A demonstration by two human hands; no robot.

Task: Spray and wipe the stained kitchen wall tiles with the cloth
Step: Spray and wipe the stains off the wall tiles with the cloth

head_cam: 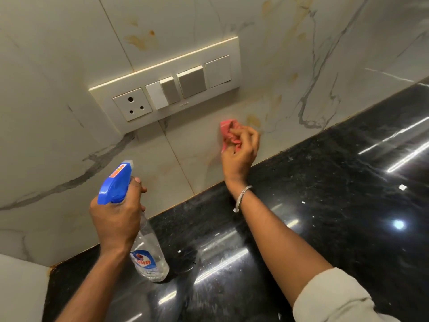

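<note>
My right hand (241,152) grips a bunched pink cloth (228,132) and holds it against the marbled wall tiles (192,149), just below the switch plate. My left hand (117,214) holds a clear spray bottle (148,256) by its neck, fingers around the blue trigger head (115,184), nozzle aimed at the wall. The bottle hangs just above the black counter. Yellow-brown stains (139,40) mark the tiles above the switch plate, and more stains (254,120) sit right of the cloth.
A cream switch plate (167,89) with a socket and several switches juts from the wall above the cloth. A glossy black stone counter (325,194) runs along the wall's foot, speckled with small white bits.
</note>
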